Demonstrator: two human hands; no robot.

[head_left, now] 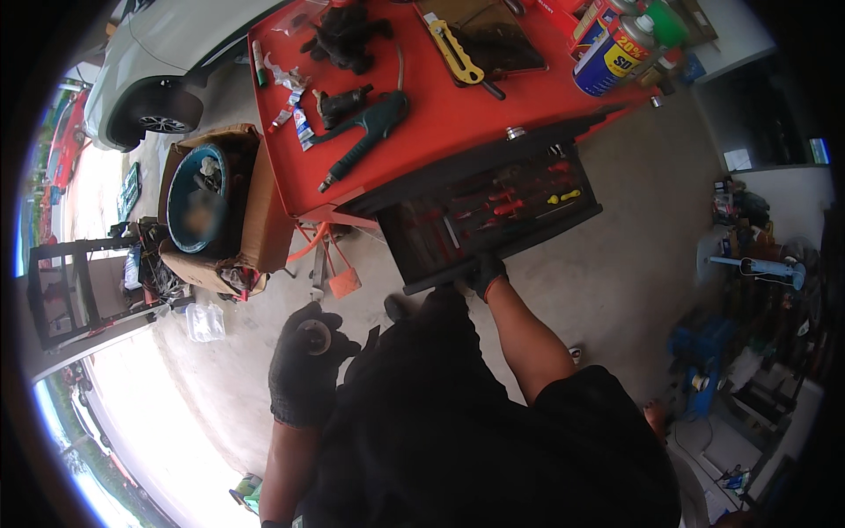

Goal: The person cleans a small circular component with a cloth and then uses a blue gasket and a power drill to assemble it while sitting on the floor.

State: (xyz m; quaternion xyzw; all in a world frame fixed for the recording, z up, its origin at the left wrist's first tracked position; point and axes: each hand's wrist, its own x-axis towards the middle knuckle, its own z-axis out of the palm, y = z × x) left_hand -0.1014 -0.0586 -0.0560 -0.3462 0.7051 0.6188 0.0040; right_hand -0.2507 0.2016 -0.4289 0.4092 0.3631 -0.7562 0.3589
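My left hand (304, 374), in a dark knit glove, is closed around a small round, pale-rimmed piece (313, 337); its exact kind is unclear. It hangs low, in front of my left side. My right hand (484, 275), gloved too, has its fingers at the front edge of a black drawer (528, 236), pulled out of a red tool cabinet (458, 114). In the drawer lie several hand tools, among them red-handled ones (508, 207) and a yellow-handled one (563, 197).
On the cabinet top lie an air blow gun (374, 128), a yellow utility knife (455, 53), a glove (346, 40), small tubes (302, 126) and spray cans (612, 62). A cardboard box (268, 207) with a blue bucket (172, 220) stands left, near a white car (176, 40).
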